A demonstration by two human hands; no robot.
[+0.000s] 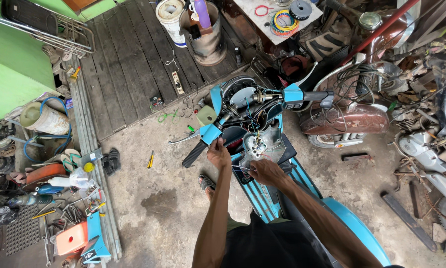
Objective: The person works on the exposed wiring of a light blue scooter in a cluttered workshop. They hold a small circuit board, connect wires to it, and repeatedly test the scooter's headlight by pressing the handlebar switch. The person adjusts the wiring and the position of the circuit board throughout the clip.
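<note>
- The left hand (218, 151) rests closed on the blue scooter (272, 198) just below its left handlebar grip (194, 155), fingers curled against the headset edge.
- The right hand (263, 171) pinches thin loose wires (242, 168) beside the opened headset cavity (260, 144), fingertips drawn together on the strands.
- The wires look light, limp and easily kinked or pulled from their joints (a judgement from how thin they are); they are best held by the insulation close to the ends, not tugged by the bare tips.
- The scooter itself stands on the concrete floor (158, 208), heavy and rigid, steadied best at the handlebar.
- The person's sandalled foot (206, 182) shows beneath the left forearm.
- Further out: a screwdriver (150, 160) on the floor, a brown scooter (347, 119) to the right, buckets (173, 20) on the wooden planks (128, 64), and a heap of tools (59, 213) at the left.
</note>
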